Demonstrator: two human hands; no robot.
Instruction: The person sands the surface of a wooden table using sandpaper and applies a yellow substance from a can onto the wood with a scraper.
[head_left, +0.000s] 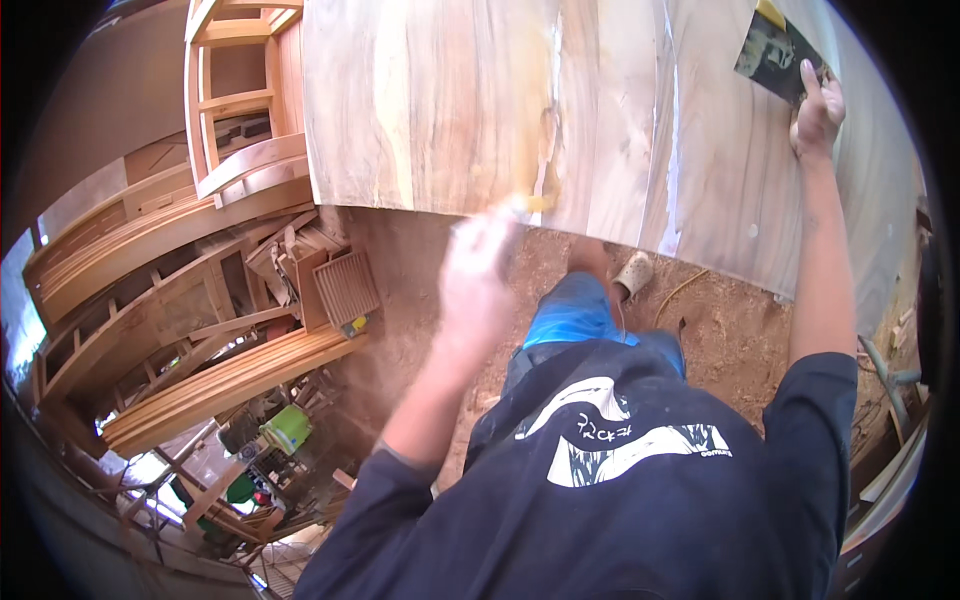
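A large light wooden panel [450, 110] with brown grain spreads out ahead of me. Pale filler streaks [672, 130] run along it, and a yellowish smear [545, 90] marks its middle. My left hand [480, 262], blurred by motion, is closed at the panel's near edge on a small spreader [538, 203] that looks yellow at its tip. The spreader's shape is too smeared to make out fully. Over the panel's far right, my right hand [820, 115] grips a dark flat plate [775, 55] by its lower corner. Yellow paste [769, 12] sits on the plate's upper corner.
A wooden frame like a chair or ladder [235, 103] stands against the panel's left side. Stacked boards [230, 390] and a slatted wooden piece [346, 288] lie to the left. A green object [288, 428] is among clutter. Sawdust covers the floor [735, 335]; a thin cord [683, 290] lies there.
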